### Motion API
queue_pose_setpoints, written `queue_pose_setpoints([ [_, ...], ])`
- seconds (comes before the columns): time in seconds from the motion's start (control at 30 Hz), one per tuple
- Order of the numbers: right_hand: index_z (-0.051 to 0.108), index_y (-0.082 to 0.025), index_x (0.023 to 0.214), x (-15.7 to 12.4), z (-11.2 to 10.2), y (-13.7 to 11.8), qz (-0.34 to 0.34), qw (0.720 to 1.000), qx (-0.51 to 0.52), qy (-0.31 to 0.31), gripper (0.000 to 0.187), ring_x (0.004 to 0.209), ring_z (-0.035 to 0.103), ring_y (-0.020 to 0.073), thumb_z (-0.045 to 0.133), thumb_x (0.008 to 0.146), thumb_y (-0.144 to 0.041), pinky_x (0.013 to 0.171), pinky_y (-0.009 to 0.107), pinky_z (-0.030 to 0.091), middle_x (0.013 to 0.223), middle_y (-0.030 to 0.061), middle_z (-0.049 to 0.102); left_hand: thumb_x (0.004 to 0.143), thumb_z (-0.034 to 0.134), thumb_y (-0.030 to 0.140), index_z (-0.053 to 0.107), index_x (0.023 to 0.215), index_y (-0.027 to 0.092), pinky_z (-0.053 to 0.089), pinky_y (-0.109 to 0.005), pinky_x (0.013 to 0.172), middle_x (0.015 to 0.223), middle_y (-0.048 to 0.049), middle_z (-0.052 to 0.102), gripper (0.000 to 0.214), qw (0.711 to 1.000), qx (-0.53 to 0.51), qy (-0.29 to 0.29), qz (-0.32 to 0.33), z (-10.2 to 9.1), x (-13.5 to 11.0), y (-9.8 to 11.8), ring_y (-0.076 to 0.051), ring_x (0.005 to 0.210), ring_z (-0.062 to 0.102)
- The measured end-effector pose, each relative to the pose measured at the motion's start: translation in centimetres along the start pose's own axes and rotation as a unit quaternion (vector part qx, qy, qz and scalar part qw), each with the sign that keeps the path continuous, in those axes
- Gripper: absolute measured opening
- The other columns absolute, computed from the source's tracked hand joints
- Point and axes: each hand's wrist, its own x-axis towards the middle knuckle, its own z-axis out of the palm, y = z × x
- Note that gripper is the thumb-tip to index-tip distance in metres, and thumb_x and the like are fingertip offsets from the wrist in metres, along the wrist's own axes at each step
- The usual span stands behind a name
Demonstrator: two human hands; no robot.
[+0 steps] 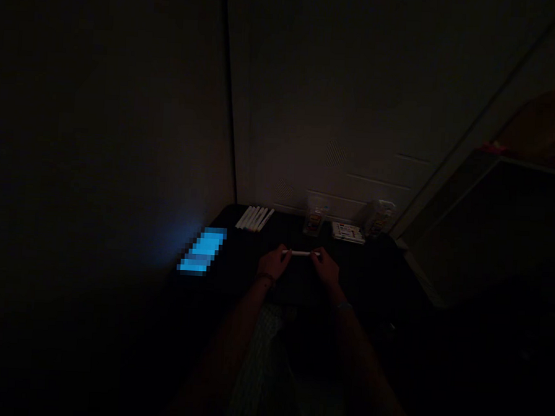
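Observation:
In the dim head view, a slim white marker (301,253) lies level between my two hands, just above or against the dark tabletop. My left hand (274,262) pinches its left end, and my right hand (325,266) pinches the right end. Both sets of fingers are closed, with the middle of the barrel bare between them. Behind and left of my hands, several similar white markers (254,219) lie side by side in a slanted row. Fine print on the marker is too dark to read.
A glowing blue, pixelated screen (202,251) lies left on the dark table (371,275). Toward the wall stand a clear packet (315,217) and another clear package (381,217), with a flat white printed pack (347,232) between them. Walls rise behind and to the left.

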Motion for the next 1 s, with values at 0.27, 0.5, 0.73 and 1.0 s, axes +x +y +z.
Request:
queue_pose_setpoints([
  [0.27, 0.049, -0.027, 0.097, 0.11, -0.06, 0.12, 0.000, 1.000, -0.013, -0.004, 0.032, 0.080, 0.051, 0.0123, 0.024, 0.084, -0.042, 0.068, 0.023, 0.034, 0.090, -0.0023, 0.057, 0.083, 0.021, 0.046, 0.048, 0.098, 0.026, 0.033, -0.022, 0.061, 0.084, -0.0022, 0.062, 0.037, 1.000, 0.001, -0.020, -0.007, -0.26, 0.03, 0.17, -0.014, 0.076, 0.056],
  [0.5, 0.049, -0.027, 0.095, 0.02, -0.32, -0.18, -0.010, 1.000, -0.009, -0.007, 0.032, 0.083, 0.050, 0.0103, 0.019, 0.087, -0.034, 0.071, 0.021, 0.033, 0.094, -0.0034, 0.055, 0.083, 0.023, 0.042, 0.048, 0.097, 0.025, 0.033, -0.022, 0.062, 0.086, -0.0024, 0.061, 0.033, 0.999, 0.010, -0.028, -0.025, -0.54, 0.03, 0.37, -0.013, 0.077, 0.056],
  [0.73, 0.049, -0.027, 0.096, -0.17, -0.29, -0.26, -0.012, 1.000, 0.000, -0.005, 0.031, 0.082, 0.050, 0.0113, 0.024, 0.084, -0.041, 0.071, 0.022, 0.034, 0.091, -0.0033, 0.056, 0.084, 0.019, 0.043, 0.048, 0.094, 0.024, 0.032, -0.022, 0.061, 0.085, -0.0021, 0.061, 0.036, 1.000, 0.009, -0.012, -0.018, -0.35, 0.03, 0.24, -0.013, 0.077, 0.055],
  [1.0, 0.050, -0.027, 0.097, -0.17, -0.14, -0.06, -0.014, 1.000, 0.011, 0.004, 0.031, 0.084, 0.050, 0.0116, 0.026, 0.084, -0.041, 0.072, 0.022, 0.034, 0.093, -0.0033, 0.055, 0.082, 0.020, 0.048, 0.047, 0.094, 0.025, 0.033, -0.020, 0.064, 0.092, 0.0003, 0.059, 0.037, 1.000, -0.030, 0.000, -0.001, -0.57, -0.19, 0.45, -0.011, 0.083, 0.054],
])
